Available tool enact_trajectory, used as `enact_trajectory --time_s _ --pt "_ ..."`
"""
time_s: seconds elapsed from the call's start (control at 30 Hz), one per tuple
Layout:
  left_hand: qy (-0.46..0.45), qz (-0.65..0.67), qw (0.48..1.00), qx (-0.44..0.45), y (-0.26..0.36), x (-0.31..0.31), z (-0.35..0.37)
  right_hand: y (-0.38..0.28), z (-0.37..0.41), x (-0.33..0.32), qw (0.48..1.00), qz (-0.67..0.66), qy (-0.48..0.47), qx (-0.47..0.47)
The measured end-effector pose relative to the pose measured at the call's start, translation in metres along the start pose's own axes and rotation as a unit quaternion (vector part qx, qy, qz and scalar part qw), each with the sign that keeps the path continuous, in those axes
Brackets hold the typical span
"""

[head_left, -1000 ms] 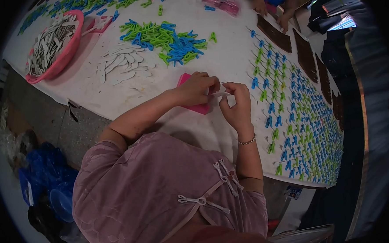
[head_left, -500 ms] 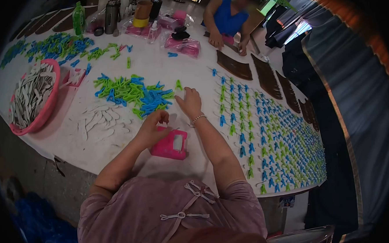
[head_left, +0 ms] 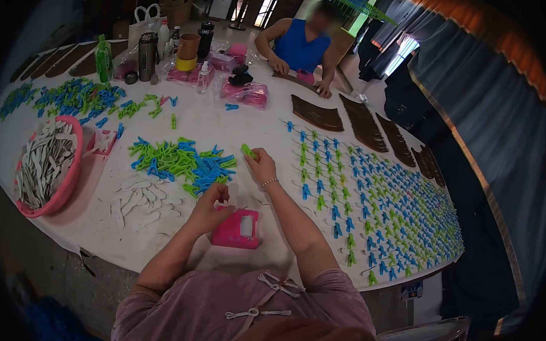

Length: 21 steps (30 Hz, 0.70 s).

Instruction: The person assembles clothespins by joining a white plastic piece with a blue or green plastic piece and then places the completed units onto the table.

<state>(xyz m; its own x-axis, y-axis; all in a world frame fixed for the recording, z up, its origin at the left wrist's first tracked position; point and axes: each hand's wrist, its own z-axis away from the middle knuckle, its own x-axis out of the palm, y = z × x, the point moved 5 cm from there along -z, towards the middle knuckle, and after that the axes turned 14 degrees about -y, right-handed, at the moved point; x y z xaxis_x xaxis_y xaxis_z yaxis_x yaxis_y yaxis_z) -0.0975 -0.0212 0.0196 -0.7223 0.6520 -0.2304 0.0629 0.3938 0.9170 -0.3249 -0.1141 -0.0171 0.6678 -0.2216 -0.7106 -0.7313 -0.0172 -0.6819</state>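
Observation:
My right hand (head_left: 262, 167) pinches a green clothespin (head_left: 247, 151) just right of a pile of blue and green clothespins (head_left: 180, 162). My left hand (head_left: 209, 209) is closed, its fingers curled together above a pink box with a white roll inside (head_left: 232, 234), like a tape dispenser. Whatever lies between those left fingertips is too small to make out. Thin white curved pieces (head_left: 140, 202) lie scattered on the table left of that hand.
Rows of clothespins on thin pieces (head_left: 374, 208) cover the table's right side. Dark brown strips (head_left: 363, 124) lie behind them. A pink basket (head_left: 75, 174) of white pieces stands left. Across the table, a person in blue (head_left: 303, 48) handles a brown strip. Bottles (head_left: 148, 56) stand at the back.
My right hand has closed on the green clothespin that stood apart from the pile and lifted it slightly. My left hand stays by the pink box. The head view has shifted a little.

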Motion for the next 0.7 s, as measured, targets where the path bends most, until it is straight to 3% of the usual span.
enact_trajectory --time_s 0.17,0.3,0.37,0.5,0.7 --pt "0.004 0.036 0.999 -0.007 -0.011 0.000 0.002 -0.009 0.060 -0.030 0.988 -0.152 -0.005 -0.008" --pt "-0.012 0.104 0.994 -0.027 -0.010 -0.001 -0.001 -0.020 0.114 -0.047 0.981 -0.194 0.003 0.001" --pt "-0.021 0.121 0.991 -0.047 -0.012 0.003 0.000 -0.028 0.138 -0.050 0.933 -0.359 -0.009 0.017" --pt "-0.033 0.132 0.989 -0.058 -0.012 0.003 0.000 -0.046 0.172 -0.058 0.908 -0.418 -0.018 0.022" --pt "-0.042 0.142 0.988 -0.048 0.000 0.011 0.001 -0.083 0.194 -0.071 0.905 -0.420 -0.022 -0.064"
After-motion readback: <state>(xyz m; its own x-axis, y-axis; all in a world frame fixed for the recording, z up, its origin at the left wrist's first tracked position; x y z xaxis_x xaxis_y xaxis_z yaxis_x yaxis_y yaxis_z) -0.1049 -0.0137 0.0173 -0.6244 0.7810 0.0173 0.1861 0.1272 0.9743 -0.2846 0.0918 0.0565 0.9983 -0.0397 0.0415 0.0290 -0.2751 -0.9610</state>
